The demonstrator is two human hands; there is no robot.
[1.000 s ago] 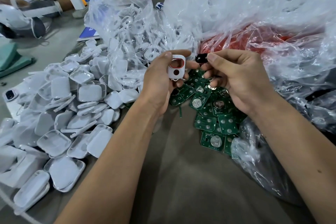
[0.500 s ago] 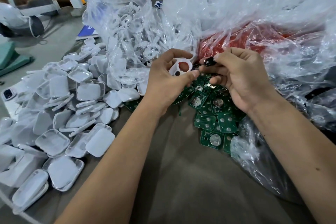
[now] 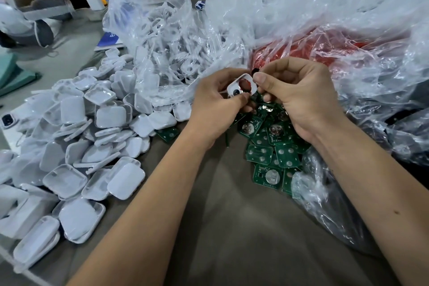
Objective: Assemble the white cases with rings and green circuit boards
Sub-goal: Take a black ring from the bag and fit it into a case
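My left hand (image 3: 216,104) grips a small white case front (image 3: 241,87) with a red-rimmed opening and a small round hole, tilted toward me. My right hand (image 3: 299,97) meets it from the right, its thumb pressing the case's upper right corner. A small black piece (image 3: 255,70) shows between the right thumb and forefinger, just above the case. Green circuit boards (image 3: 267,148) with round silver cells lie heaped on the table below both hands. White case shells (image 3: 92,137) are piled at the left.
A clear plastic bag (image 3: 167,37) of white ring parts stands behind the hands. Crumpled plastic over a red bag (image 3: 325,53) fills the right. Another person's arm and a white headset (image 3: 27,18) are at the far left. Bare brown tabletop (image 3: 243,227) lies near me.
The white case has tipped from upright to tilted and lower. My right hand has closed in from the right, bringing the black piece up to the case's top edge.
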